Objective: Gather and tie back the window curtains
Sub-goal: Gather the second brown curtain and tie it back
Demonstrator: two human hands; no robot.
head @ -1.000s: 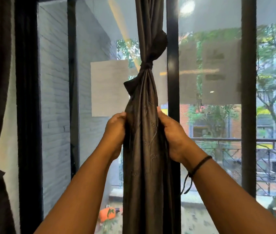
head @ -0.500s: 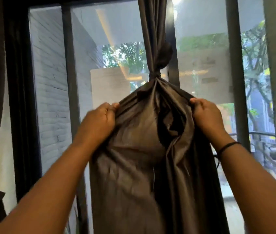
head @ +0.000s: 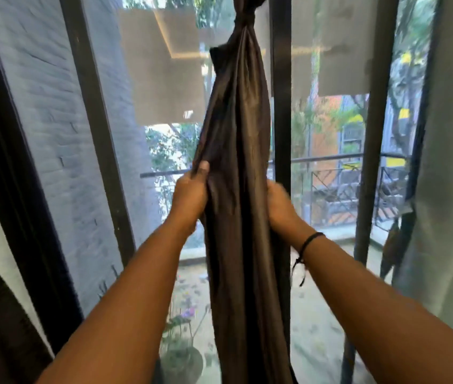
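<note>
Both hands clasp the dark curtain (head: 240, 151) between them — left hand (head: 190, 196) pinching its edge, thumb up, right hand (head: 279, 205) gripping the other side. Above the fingers, the knot (head: 243, 19) bunches it; below, a plant pot (head: 182, 361) holds greenery.

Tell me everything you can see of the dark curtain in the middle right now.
The dark curtain is a brownish-grey fabric with a slight sheen, gathered into one narrow vertical bundle in front of the window frame. A knot cinches it near the top edge of the view; below that it hangs in long folds, out of view at the bottom. The left hand pinches its left edge, and the right hand grips its right side.
</note>
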